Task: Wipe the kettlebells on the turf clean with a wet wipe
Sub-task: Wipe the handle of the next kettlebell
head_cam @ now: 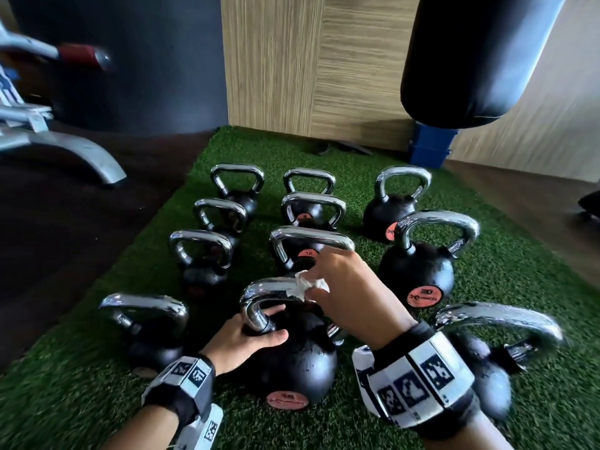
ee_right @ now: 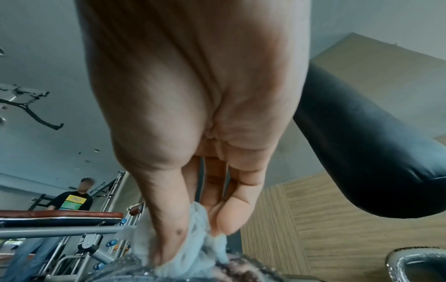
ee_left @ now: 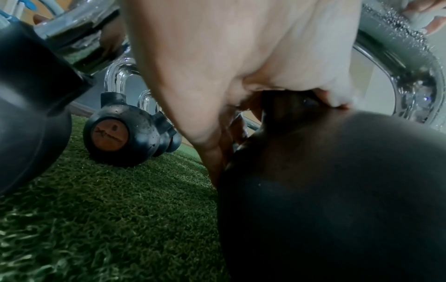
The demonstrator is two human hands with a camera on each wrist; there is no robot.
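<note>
the thumb and fingertips (ee_right: 224,219) of the right hand (head_cam: 350,297) pinch a crumpled white wet wipe (head_cam: 308,285) against the top of the wet chrome handle (head_cam: 269,289) of the nearest black round kettlebell (head_cam: 298,362), which stands in the middle front of the green artificial turf mat (head_cam: 373,423). the left hand (head_cam: 242,344) curls round the handle's left leg, thumb lying on the black ball, fingers hooked through the loop. ten more chrome-handled black kettlebells stand in three rows around it on the turf, two flanking it closely. beyond the turf hang a black leather punching bag (head_cam: 477,56) and a wood-grain wall panel (head_cam: 308,66); a grey metal bench frame (head_cam: 65,147) stands at left.
</note>
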